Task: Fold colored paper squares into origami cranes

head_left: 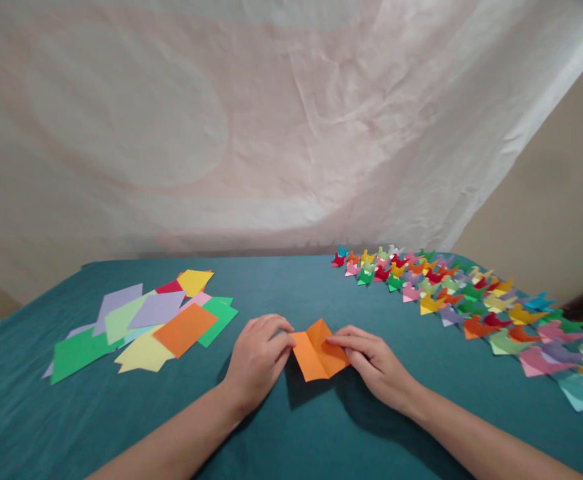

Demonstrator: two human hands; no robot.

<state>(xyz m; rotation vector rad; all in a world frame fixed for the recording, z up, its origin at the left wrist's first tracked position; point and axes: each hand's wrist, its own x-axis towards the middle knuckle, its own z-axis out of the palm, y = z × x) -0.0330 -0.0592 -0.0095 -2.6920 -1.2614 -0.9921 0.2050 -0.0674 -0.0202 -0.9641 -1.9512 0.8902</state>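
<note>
An orange paper sheet [316, 352], partly folded with raised flaps, lies on the teal tablecloth [291, 427] at the centre. My left hand [257, 360] has its fingers curled, pinching the sheet's left edge. My right hand [371, 360] presses its fingertips on the sheet's right flap, fingers close together. Both forearms reach in from the bottom of the view.
A loose pile of flat coloured paper squares [146, 320] lies at the left. Several folded paper birds [461, 300] in many colours stand in rows along the right side, up to the table's right edge. A wrinkled pale sheet [271, 133] hangs behind the table.
</note>
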